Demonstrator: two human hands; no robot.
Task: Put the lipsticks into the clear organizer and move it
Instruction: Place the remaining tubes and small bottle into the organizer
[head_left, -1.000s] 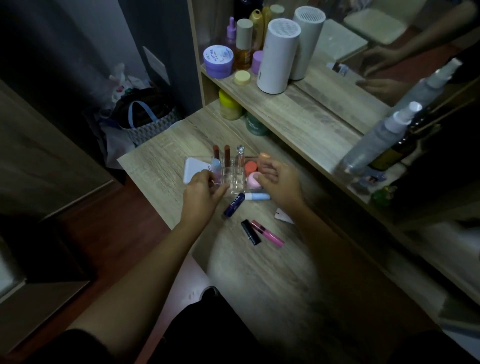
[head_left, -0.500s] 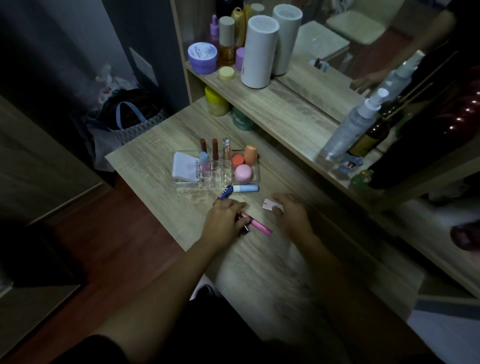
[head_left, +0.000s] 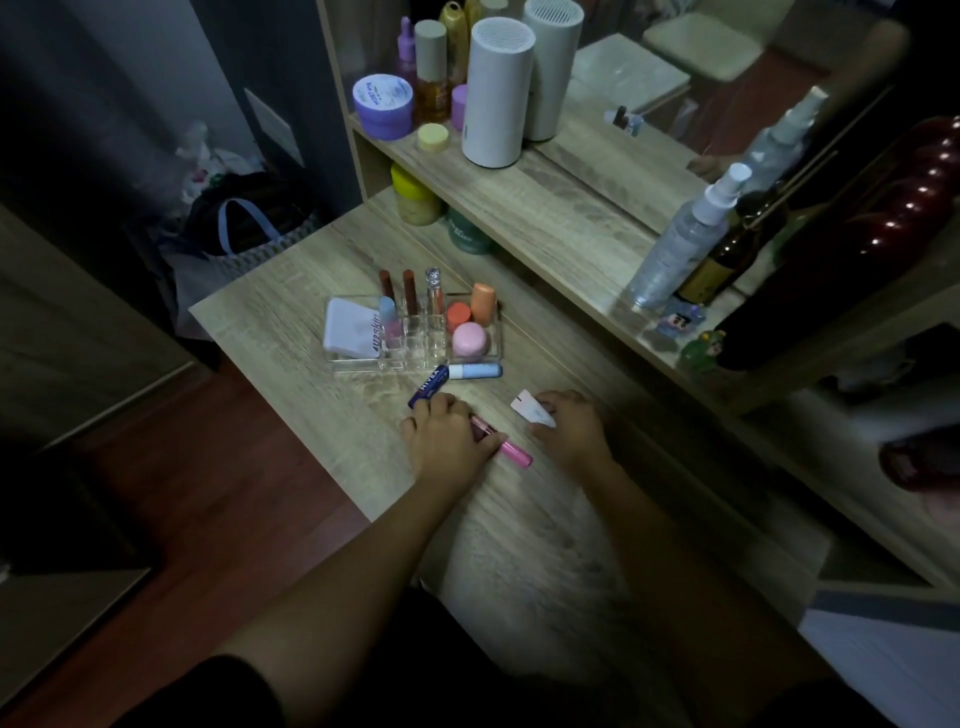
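status: partly done | clear organizer (head_left: 491, 332) on desk, several lipsticks upright in slots | loose: pink tube (head_left: 511, 451), blue stick (head_left: 428, 391), pale blue stick (head_left: 475, 371) | left hand (head_left: 449, 441) fingers curled over pink tube, grip unconfirmed | right hand (head_left: 569, 426) touching white piece (head_left: 531, 411), closure unclear | move pending

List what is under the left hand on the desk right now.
A pink lip gloss tube pokes out from beneath the left hand, lying on the desk. The dark blue balm stick runs under its fingertips. Anything else beneath the palm is covered.
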